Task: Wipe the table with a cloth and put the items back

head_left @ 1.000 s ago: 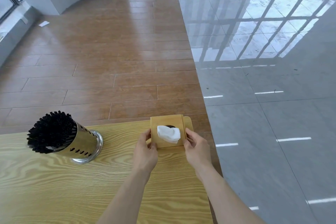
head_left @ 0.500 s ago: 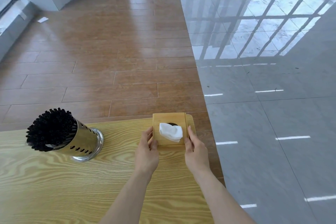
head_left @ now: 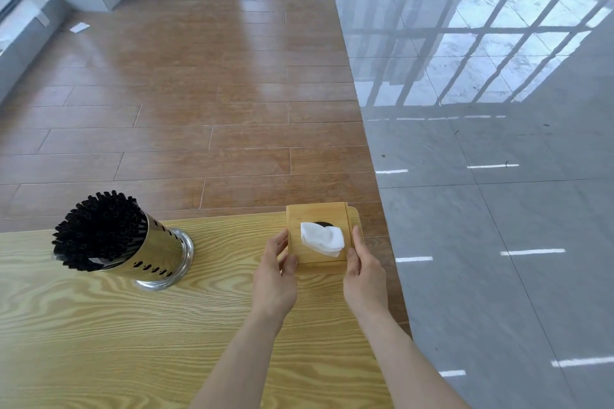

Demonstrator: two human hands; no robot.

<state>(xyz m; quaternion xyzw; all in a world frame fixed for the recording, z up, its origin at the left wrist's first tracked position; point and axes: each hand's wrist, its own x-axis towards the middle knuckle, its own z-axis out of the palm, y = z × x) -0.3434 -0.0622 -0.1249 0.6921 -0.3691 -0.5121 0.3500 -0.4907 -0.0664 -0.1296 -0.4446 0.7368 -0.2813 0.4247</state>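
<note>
**Tissue box held at the table's far corner**

The wooden tissue box (head_left: 318, 236) is grasped from both sides: the left hand (head_left: 275, 276) is pressed to its left wall, the right hand (head_left: 363, 279) to its right wall. A white tissue (head_left: 321, 238) is seen poking from the round opening on top. The box sits at the far right corner of the wooden table (head_left: 99, 325), very near both edges. If it is nudged further outward, it could be tipped onto the tiled floor (head_left: 498, 242). The metal holder of black straws (head_left: 109, 236) stands well apart to the left.
</note>
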